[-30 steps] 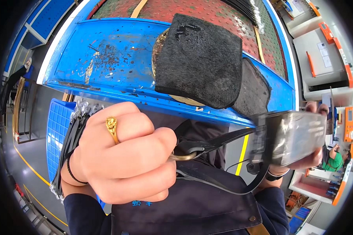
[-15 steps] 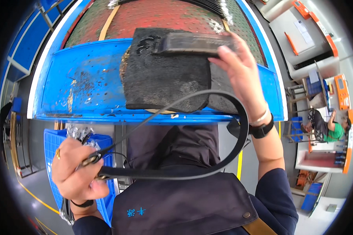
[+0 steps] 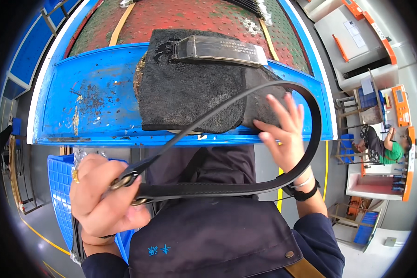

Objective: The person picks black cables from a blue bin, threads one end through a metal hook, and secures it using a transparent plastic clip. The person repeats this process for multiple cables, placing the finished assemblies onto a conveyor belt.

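My left hand [image 3: 102,199] is closed around the metal-fitted ends of a black leather strap [image 3: 227,188]. From there the strap bows out to the right in a wide loop above my lap and the table's front edge. My right hand [image 3: 288,139] is open with fingers spread, holding nothing; it shows inside the right bend of the loop, the strap crossing near its wrist. Beyond it lies a folded black cloth [image 3: 190,99]. On the cloth's far part rests a long, dark, flat case-like block [image 3: 217,50] with tapered ends.
The cloth lies on a stained blue tray-like ledge [image 3: 60,99]. Behind it is a red and green studded surface [image 3: 180,18] with more black straps at the far edge. A blue plastic crate [image 3: 60,185] stands at lower left. Far right, a person in green [image 3: 394,153] sits at a bench.
My right hand has let go of the dark block and come back toward me, fingers opening. The block now lies on the cloth. My left hand and the strap have shifted slightly right.
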A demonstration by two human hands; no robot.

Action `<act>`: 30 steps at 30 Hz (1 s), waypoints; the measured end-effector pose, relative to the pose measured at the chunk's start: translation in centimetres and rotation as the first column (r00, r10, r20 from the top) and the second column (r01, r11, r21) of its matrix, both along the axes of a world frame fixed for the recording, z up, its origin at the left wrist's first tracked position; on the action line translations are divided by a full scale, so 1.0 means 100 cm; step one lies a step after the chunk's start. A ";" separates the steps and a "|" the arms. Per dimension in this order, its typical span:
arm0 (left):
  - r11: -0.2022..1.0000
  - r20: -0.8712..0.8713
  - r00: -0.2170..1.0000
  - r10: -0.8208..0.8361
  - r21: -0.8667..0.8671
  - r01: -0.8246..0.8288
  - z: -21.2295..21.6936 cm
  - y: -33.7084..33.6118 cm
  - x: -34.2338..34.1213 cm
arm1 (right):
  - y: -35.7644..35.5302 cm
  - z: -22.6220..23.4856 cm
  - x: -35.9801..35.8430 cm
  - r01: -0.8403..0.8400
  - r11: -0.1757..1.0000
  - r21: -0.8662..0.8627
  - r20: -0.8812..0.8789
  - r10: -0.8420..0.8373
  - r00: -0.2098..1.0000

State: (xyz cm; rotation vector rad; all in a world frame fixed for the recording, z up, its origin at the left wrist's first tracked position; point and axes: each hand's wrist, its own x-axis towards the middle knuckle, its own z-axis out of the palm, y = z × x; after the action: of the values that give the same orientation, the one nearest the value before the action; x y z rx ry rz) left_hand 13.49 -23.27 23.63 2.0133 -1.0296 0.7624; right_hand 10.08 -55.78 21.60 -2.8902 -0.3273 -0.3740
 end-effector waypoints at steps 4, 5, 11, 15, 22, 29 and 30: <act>0.993 0.057 0.995 -0.086 0.082 0.081 0.011 -0.012 0.003 | -0.025 0.021 -0.007 0.144 0.837 0.528 0.270 -0.326 0.906; 0.991 0.078 0.991 -0.110 0.079 0.104 0.010 -0.014 0.005 | -0.024 0.030 -0.008 0.056 0.809 0.585 0.393 -0.344 0.853; 0.983 0.137 0.980 -0.141 0.137 0.122 0.008 -0.031 0.003 | 0.042 0.054 -0.028 -0.269 0.963 0.004 0.532 0.225 0.816; 0.976 0.139 0.979 -0.148 0.180 0.122 0.010 -0.033 -0.002 | 0.066 0.061 -0.023 -0.428 0.850 -0.308 0.319 0.516 0.795; 0.978 0.147 0.978 -0.148 0.170 0.123 0.009 -0.033 -0.003 | 0.072 0.062 -0.017 -0.408 0.852 -0.328 0.348 0.510 0.787; 0.974 0.159 0.970 -0.182 0.166 0.155 0.011 -0.032 -0.001 | 0.071 0.064 -0.014 -0.529 0.838 -0.134 0.308 0.542 0.781; 0.974 0.172 0.969 -0.179 0.168 0.150 0.010 -0.033 -0.001 | 0.070 0.061 -0.013 -0.537 0.836 -0.112 0.342 0.540 0.769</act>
State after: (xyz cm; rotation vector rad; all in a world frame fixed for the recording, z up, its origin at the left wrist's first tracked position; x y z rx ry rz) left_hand 13.42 -26.56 24.67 1.9808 -1.3846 0.8146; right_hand 8.76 -48.78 27.73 -2.5487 -1.1891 -0.7881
